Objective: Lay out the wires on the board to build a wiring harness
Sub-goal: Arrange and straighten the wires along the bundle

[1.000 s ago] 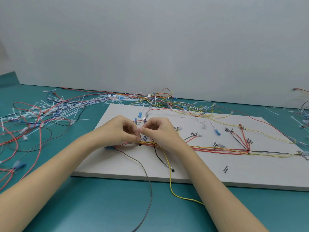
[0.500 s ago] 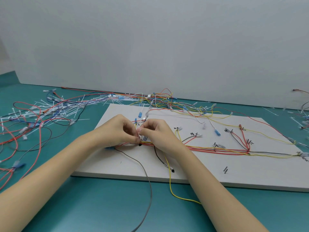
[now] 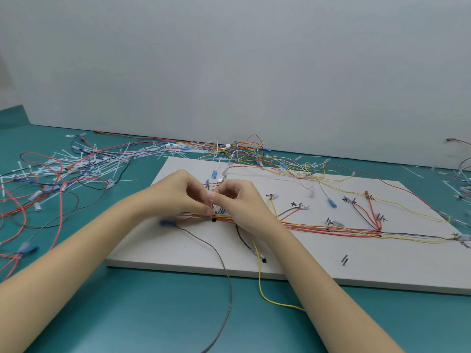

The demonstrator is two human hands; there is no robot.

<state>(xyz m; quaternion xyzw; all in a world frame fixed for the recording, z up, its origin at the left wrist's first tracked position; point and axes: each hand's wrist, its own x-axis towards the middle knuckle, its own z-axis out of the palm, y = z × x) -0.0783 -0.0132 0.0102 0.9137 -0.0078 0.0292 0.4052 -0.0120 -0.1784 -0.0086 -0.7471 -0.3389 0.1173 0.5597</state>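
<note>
A white board (image 3: 331, 266) lies on the teal table. A bundle of red, yellow and black wires (image 3: 331, 229) runs across it from left to right. My left hand (image 3: 178, 197) and my right hand (image 3: 239, 205) meet fingertip to fingertip over the bundle's left end. Both pinch a thin white strip (image 3: 212, 202), seemingly a cable tie, just above the wires. A grey wire (image 3: 224, 263) and a yellow wire (image 3: 260, 276) trail off the board's front edge toward me. The fingers hide where the strip meets the bundle.
A tangle of loose wires and white cable ties (image 3: 76, 169) covers the table to the left and behind the board. More wires (image 3: 461, 179) lie at the far right. Small metal pegs (image 3: 344, 259) stand on the board. A grey wall rises behind.
Both hands stay at the same spot over the bundle's left end. Only the fingertips have shifted slightly.
</note>
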